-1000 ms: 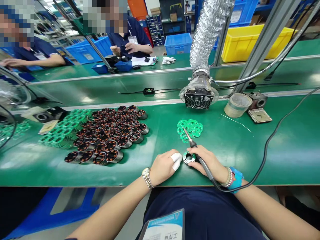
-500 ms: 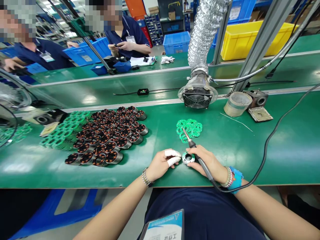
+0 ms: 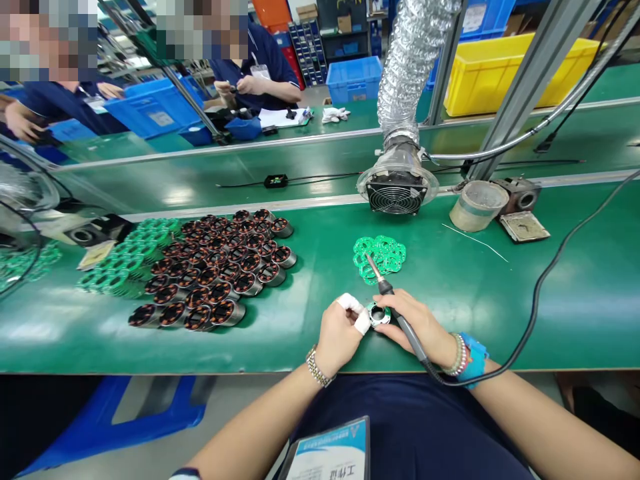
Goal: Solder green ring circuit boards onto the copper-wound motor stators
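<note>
In the head view my right hand (image 3: 423,327) grips a soldering iron (image 3: 400,317), its tip pointing away from me over the loose ring boards. The thumb and fingers of that same hand also clasp a small round part with a green-and-white ring-shaped circuit board (image 3: 379,315) on top and a dark hole in the middle. At its left edge, my left hand (image 3: 345,330) is closed in a pinch, with white wraps on thumb and forefinger. Whatever lies between those fingertips is hidden. Several loose green ring boards (image 3: 383,257) lie flat in a pile just beyond.
Rows of round motor parts with copper windings (image 3: 215,273) stand left, beside stacked green boards (image 3: 133,253). A fan on a foil duct (image 3: 397,190) hangs ahead. Behind right are a tub (image 3: 477,207) and an iron stand (image 3: 523,200). The iron's cable (image 3: 533,313) loops right. Two people sit opposite.
My left hand has moved right and turned, bringing its wrapped fingertips against the ring part's left edge. My right hand holds almost still with the iron. The view has shifted slightly.
</note>
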The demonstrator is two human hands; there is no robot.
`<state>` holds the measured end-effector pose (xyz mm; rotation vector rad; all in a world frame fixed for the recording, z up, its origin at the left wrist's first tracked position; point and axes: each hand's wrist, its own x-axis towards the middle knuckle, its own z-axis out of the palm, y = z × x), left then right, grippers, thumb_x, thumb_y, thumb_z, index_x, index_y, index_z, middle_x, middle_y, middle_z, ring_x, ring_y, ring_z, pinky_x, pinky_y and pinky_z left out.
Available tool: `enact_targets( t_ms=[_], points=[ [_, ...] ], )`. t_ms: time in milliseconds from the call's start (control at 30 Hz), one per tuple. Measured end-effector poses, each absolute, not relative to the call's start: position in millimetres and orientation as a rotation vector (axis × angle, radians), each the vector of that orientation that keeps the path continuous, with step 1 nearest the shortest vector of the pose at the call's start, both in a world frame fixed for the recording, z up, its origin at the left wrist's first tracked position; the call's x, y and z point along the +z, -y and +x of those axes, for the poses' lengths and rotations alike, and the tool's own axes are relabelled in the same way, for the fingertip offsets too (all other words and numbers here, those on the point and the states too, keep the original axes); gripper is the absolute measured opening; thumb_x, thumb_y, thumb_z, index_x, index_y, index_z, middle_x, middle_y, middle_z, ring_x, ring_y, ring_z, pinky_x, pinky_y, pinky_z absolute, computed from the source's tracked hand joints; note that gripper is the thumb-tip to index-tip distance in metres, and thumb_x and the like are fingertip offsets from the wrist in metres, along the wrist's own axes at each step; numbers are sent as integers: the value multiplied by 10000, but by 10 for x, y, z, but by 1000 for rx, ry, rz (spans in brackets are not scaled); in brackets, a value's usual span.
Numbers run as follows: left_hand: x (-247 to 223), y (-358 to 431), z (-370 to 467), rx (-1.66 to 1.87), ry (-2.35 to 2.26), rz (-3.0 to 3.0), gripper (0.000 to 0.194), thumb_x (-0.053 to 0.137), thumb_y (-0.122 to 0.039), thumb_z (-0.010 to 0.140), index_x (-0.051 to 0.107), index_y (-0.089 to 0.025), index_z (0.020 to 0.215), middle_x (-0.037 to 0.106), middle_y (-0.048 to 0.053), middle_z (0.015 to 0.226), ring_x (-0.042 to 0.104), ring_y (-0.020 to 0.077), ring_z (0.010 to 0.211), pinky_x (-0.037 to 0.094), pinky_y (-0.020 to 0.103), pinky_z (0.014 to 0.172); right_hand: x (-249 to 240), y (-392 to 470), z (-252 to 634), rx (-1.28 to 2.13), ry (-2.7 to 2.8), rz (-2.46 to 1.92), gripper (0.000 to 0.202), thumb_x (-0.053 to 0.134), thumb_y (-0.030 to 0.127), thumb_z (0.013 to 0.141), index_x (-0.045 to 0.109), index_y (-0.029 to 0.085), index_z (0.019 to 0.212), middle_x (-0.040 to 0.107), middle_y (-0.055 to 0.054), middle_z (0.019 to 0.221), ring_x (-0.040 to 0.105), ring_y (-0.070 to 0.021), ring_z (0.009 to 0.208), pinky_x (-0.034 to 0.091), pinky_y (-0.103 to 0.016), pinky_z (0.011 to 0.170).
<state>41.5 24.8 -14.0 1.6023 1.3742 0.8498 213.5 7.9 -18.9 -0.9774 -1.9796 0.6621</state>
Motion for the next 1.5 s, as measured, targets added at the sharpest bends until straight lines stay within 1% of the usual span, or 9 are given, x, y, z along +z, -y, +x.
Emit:
enact_targets(
  t_ms=[100, 200, 267, 433, 600, 833, 1033, 1300, 1500],
  points=[
    [-151, -150, 356, 879, -1304, 1502, 105, 540, -247, 771, 535, -159, 714, 585, 8, 616, 582, 126, 546, 504, 240, 531, -181, -73, 2137, 654, 1979, -971, 287, 582, 225, 849, 480, 195, 1115, 568, -76, 981, 524, -193, 857, 475, -344, 760],
    [-150, -127, 177, 799, -1148, 1568, 184, 500, -268, 834, 612, -152, 921, 651, 65, 824, 636, 151, 692, 540, 266, 624, -175, -71, 2140, 654, 1980, -972, 298, 592, 225, 842, 479, 194, 1116, 568, -74, 983, 524, -192, 859, 475, -339, 759],
    [-144, -179, 56, 727, -1071, 1666, 211, 502, -262, 841, 633, -161, 973, 657, 80, 900, 641, 162, 748, 541, 270, 649, -174, -75, 2142, 652, 1982, -974, 306, 597, 224, 837, 479, 192, 1118, 569, -72, 979, 526, -191, 861, 476, -335, 760],
    [-87, -419, -23, 642, -1055, 1735, 161, 574, -269, 797, 661, -157, 874, 666, 61, 795, 613, 150, 689, 520, 260, 634, -180, -83, 2142, 639, 1988, -981, 315, 599, 233, 836, 477, 191, 1124, 570, -71, 984, 533, -186, 873, 478, -331, 770],
    [-59, -532, 67, 584, -985, 1491, 168, 608, -312, 768, 647, -160, 828, 648, 30, 705, 592, 128, 611, 514, 259, 617, -179, -84, 2138, 629, 1981, -970, 309, 594, 236, 838, 473, 194, 1120, 572, -72, 977, 531, -191, 872, 477, -333, 768],
    [-27, -762, 89, 410, -726, 1581, 174, 637, -327, 742, 678, -160, 768, 637, 39, 725, 594, 129, 626, 505, 253, 630, -175, -88, 2143, 650, 1986, -967, 300, 602, 230, 834, 482, 183, 1105, 568, -76, 976, 526, -192, 873, 468, -331, 774],
    [4, -919, 123, 336, -665, 1654, 168, 673, -328, 700, 666, -160, 695, 649, 36, 711, 590, 132, 657, 485, 254, 667, -168, -93, 2139, 658, 1990, -963, 304, 598, 229, 836, 479, 181, 1111, 566, -74, 956, 522, -194, 853, 468, -334, 756],
    [-53, -546, 224, 564, -929, 1203, 227, 710, -277, 646, 532, -139, 676, 575, -23, 617, 561, 91, 543, 451, 221, 583, -167, -85, 2139, 638, 1992, -975, 303, 587, 250, 844, 477, 197, 1121, 573, -76, 964, 522, -192, 841, 476, -334, 745],
    [-80, -259, 435, 833, -1042, 908, 228, 652, -218, 666, 455, -168, 769, 515, -62, 628, 541, 71, 463, 425, 201, 493, -180, -82, 2136, 642, 1978, -988, 273, 580, 225, 843, 494, 197, 1101, 571, -72, 949, 530, -189, 829, 481, -322, 734]
  ],
)
